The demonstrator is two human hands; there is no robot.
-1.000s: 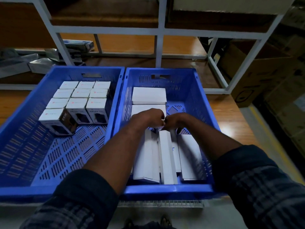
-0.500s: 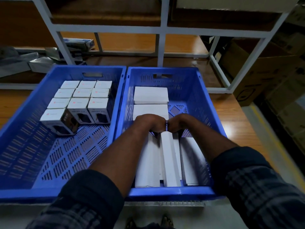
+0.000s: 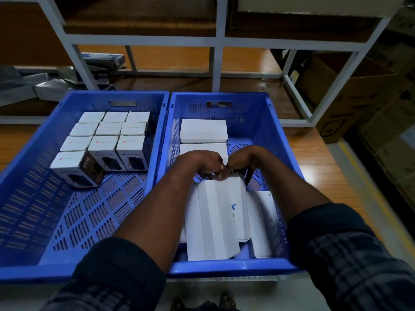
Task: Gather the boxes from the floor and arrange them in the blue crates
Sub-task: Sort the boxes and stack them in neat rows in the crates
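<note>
Two blue crates stand side by side. The left crate (image 3: 45, 167) holds several small white boxes (image 3: 107, 140) packed in rows at its far end. In the right crate (image 3: 278, 135) two flat white boxes (image 3: 203, 131) lie at the back and long white boxes lie along the front. My left hand (image 3: 202, 163) and my right hand (image 3: 241, 163) meet knuckle to knuckle over the far end of a tilted long white box (image 3: 215, 216), fingers curled over its top edge. Another long white box (image 3: 263, 223) lies to its right.
A white metal shelf frame (image 3: 216, 41) stands behind the crates on the wooden floor (image 3: 318, 167). Grey flat packages (image 3: 27, 86) lie at the back left. Brown cardboard cartons (image 3: 363, 104) fill the right side. My feet (image 3: 202, 301) show below the crates.
Both hands have drawn toward me and lifted the far end of the long white box, which now tilts up and lies across its neighbours. The view has shifted slightly.
</note>
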